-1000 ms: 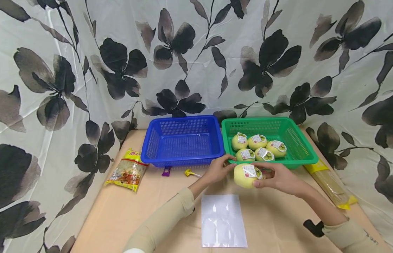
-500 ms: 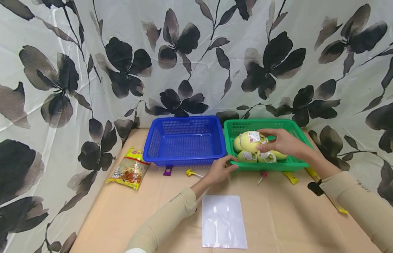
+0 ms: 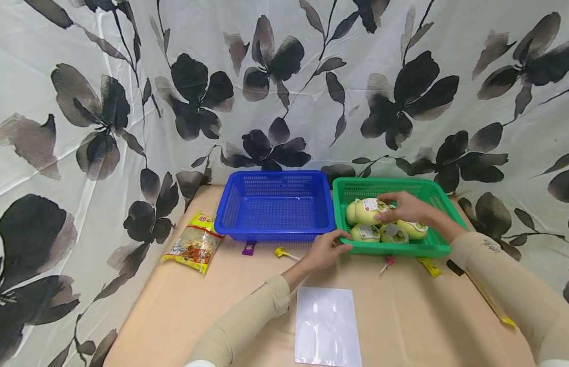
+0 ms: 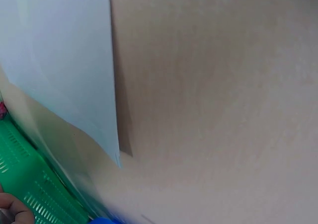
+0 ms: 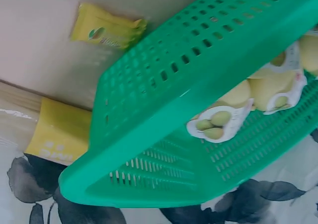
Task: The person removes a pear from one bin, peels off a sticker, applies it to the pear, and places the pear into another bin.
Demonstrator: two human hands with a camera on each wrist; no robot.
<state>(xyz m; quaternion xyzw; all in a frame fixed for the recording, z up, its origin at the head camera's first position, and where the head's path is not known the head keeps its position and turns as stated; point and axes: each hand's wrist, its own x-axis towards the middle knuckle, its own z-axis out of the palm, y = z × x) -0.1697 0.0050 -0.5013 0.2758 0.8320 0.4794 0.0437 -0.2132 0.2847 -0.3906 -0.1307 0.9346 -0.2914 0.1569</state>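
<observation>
My right hand [image 3: 400, 208] reaches into the green basket [image 3: 437, 248] and grips a yellow-green fruit [image 3: 363, 213] with a white label, on top of the other labelled fruits [image 3: 368, 233]. In the right wrist view I see the green basket [image 5: 198, 80] from outside, with the labelled fruits [image 5: 258, 92] behind its mesh wall. My left hand [image 3: 329, 250] holds the basket's front left corner, thumb at the rim. In the left wrist view one fingertip [image 4: 11, 207] lies by the green basket [image 4: 25, 184].
An empty blue basket [image 3: 275, 228] stands left of the green one. A clear plastic bag [image 3: 327, 326] lies on the tan table [image 3: 211, 306] in front. A noodle packet [image 3: 194, 244], a purple sweet [image 3: 249, 248], lollipops [image 3: 281, 252] and a yellow sachet [image 3: 430, 266] lie around.
My right hand carried the fruit from the table in front of the green basket up into it and lowered it onto the others. The left hand stayed at the basket's corner.
</observation>
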